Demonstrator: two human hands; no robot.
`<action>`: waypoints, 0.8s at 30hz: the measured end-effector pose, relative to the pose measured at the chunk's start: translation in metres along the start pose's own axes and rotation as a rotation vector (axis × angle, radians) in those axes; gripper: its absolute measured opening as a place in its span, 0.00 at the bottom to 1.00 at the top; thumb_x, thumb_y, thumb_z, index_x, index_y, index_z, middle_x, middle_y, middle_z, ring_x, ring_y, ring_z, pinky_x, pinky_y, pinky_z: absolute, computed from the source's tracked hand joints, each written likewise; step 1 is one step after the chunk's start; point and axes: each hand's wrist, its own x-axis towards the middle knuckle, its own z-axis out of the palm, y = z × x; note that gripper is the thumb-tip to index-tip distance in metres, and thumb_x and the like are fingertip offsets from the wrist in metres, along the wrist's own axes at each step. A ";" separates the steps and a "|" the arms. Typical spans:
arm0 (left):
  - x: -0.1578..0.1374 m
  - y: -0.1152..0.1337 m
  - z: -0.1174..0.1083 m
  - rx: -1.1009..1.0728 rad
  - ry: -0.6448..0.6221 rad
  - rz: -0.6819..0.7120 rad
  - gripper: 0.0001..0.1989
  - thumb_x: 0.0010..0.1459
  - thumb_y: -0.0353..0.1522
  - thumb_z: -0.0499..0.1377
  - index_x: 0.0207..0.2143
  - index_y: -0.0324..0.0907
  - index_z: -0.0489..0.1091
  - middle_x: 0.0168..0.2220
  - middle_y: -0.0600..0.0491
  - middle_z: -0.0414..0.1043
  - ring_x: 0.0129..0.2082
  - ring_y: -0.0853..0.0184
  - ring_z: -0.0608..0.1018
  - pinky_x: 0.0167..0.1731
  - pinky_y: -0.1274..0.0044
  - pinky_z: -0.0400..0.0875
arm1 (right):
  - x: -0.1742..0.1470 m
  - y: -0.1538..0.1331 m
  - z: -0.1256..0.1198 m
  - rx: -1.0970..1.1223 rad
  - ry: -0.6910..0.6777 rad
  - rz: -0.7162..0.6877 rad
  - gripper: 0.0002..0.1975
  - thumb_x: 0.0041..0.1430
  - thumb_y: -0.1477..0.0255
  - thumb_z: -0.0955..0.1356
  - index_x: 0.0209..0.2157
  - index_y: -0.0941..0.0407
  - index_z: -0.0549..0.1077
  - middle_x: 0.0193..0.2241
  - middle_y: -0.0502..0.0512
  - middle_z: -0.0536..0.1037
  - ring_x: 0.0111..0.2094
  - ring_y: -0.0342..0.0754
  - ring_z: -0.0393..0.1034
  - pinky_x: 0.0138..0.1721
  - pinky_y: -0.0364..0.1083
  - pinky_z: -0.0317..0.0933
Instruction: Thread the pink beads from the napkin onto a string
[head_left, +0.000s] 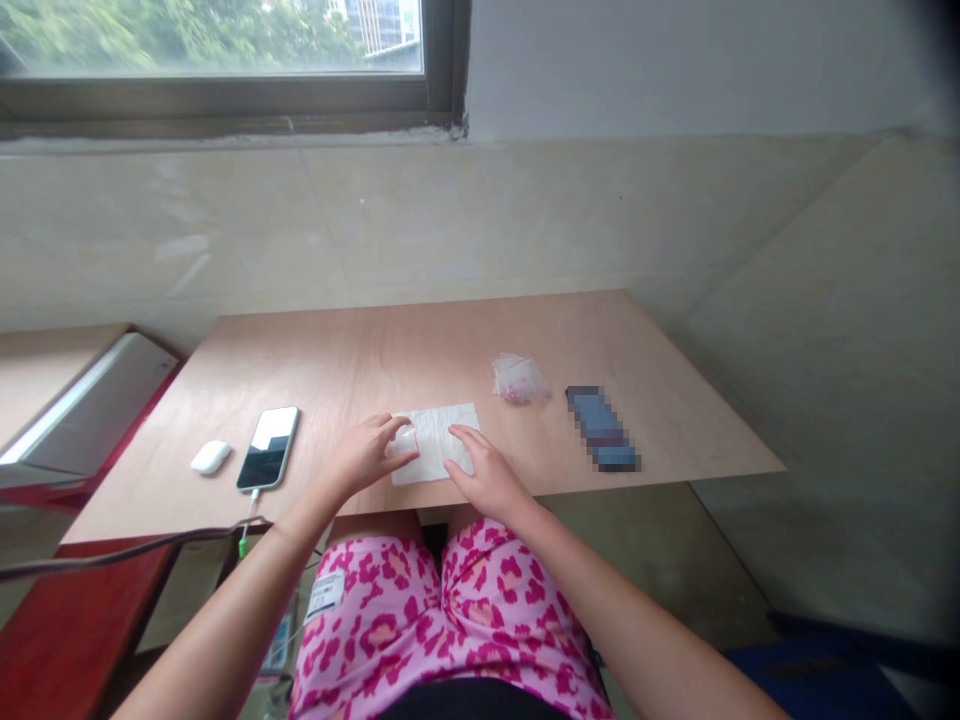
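A creased white tissue (433,462) lies flat near the table's front edge. My left hand (367,452) is over its left side, thumb and fingers curved and apart. Between them, on the tissue, is a small clear plastic bag (406,440) with a red line along one edge; whether the fingers touch it I cannot tell. At the tissue's right side my right hand (486,470) rests with thumb and fingers spread, the fingertips at the paper and nothing held. Farther back sits a clear bag (519,382) with small pink and red pieces inside.
On the wooden table (360,350), a phone (270,450) with a charging cable (253,505) lies left, beside a white earbud case (211,458). To the right is a blurred-out dark phone-like device (602,430). A tiled wall (420,220) and window stand behind.
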 end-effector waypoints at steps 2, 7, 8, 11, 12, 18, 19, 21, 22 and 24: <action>0.009 -0.005 0.000 0.104 -0.018 0.028 0.23 0.63 0.43 0.65 0.56 0.43 0.71 0.44 0.44 0.77 0.41 0.56 0.79 0.42 0.67 0.73 | 0.015 0.012 0.013 0.051 0.051 0.023 0.26 0.64 0.72 0.68 0.63 0.58 0.70 0.61 0.67 0.74 0.63 0.58 0.69 0.66 0.58 0.62; 0.022 -0.003 0.000 0.258 -0.076 0.049 0.19 0.60 0.40 0.67 0.52 0.43 0.73 0.42 0.44 0.77 0.42 0.53 0.78 0.42 0.67 0.70 | 0.046 0.023 0.045 0.049 0.108 0.042 0.31 0.64 0.81 0.61 0.68 0.58 0.64 0.61 0.66 0.74 0.62 0.55 0.69 0.65 0.57 0.63; 0.023 -0.001 0.000 0.284 -0.087 0.049 0.19 0.60 0.39 0.67 0.51 0.42 0.73 0.42 0.43 0.77 0.42 0.52 0.78 0.42 0.66 0.70 | 0.047 0.023 0.050 -0.014 0.095 0.013 0.32 0.63 0.82 0.60 0.69 0.59 0.63 0.62 0.67 0.72 0.64 0.55 0.67 0.67 0.58 0.61; 0.028 0.006 -0.001 0.346 -0.108 0.046 0.19 0.60 0.40 0.67 0.50 0.41 0.72 0.42 0.43 0.76 0.42 0.51 0.77 0.43 0.66 0.68 | 0.044 0.023 0.060 -0.238 -0.020 -0.114 0.34 0.61 0.83 0.60 0.70 0.67 0.59 0.67 0.72 0.65 0.71 0.58 0.55 0.72 0.60 0.49; 0.029 0.007 -0.001 0.354 -0.113 0.044 0.19 0.60 0.40 0.67 0.49 0.41 0.72 0.42 0.43 0.76 0.42 0.52 0.77 0.43 0.66 0.68 | 0.041 0.023 0.063 -0.295 -0.058 -0.143 0.34 0.61 0.82 0.60 0.70 0.68 0.59 0.68 0.73 0.63 0.72 0.59 0.52 0.73 0.61 0.45; 0.029 0.006 -0.003 0.350 -0.143 0.030 0.19 0.59 0.39 0.68 0.50 0.40 0.72 0.42 0.43 0.75 0.43 0.50 0.76 0.44 0.65 0.66 | 0.037 0.021 0.067 -0.388 -0.103 -0.151 0.33 0.64 0.82 0.58 0.71 0.67 0.57 0.70 0.71 0.59 0.74 0.58 0.47 0.74 0.62 0.41; 0.028 0.005 -0.004 0.361 -0.145 0.031 0.19 0.59 0.39 0.68 0.50 0.40 0.72 0.43 0.43 0.75 0.43 0.50 0.76 0.44 0.65 0.66 | 0.037 0.020 0.066 -0.383 -0.103 -0.154 0.33 0.64 0.82 0.58 0.71 0.68 0.57 0.70 0.71 0.59 0.74 0.58 0.47 0.74 0.62 0.40; 0.025 0.003 -0.005 0.386 -0.145 0.035 0.20 0.60 0.38 0.67 0.52 0.41 0.71 0.43 0.43 0.74 0.44 0.50 0.75 0.44 0.65 0.65 | 0.037 0.019 0.065 -0.356 -0.096 -0.155 0.34 0.62 0.82 0.58 0.70 0.70 0.57 0.71 0.72 0.58 0.74 0.58 0.46 0.74 0.61 0.39; 0.024 0.003 -0.005 0.399 -0.145 0.040 0.20 0.61 0.38 0.67 0.53 0.41 0.71 0.44 0.43 0.74 0.44 0.50 0.75 0.45 0.65 0.65 | 0.037 0.019 0.063 -0.327 -0.087 -0.154 0.34 0.62 0.82 0.59 0.70 0.70 0.57 0.71 0.72 0.58 0.74 0.58 0.46 0.74 0.60 0.40; 0.023 0.004 -0.006 0.420 -0.148 0.054 0.21 0.61 0.39 0.66 0.54 0.41 0.70 0.44 0.43 0.74 0.45 0.51 0.74 0.44 0.66 0.65 | 0.040 0.023 0.061 -0.213 -0.042 -0.128 0.34 0.62 0.81 0.60 0.70 0.68 0.58 0.70 0.70 0.60 0.73 0.56 0.49 0.74 0.58 0.43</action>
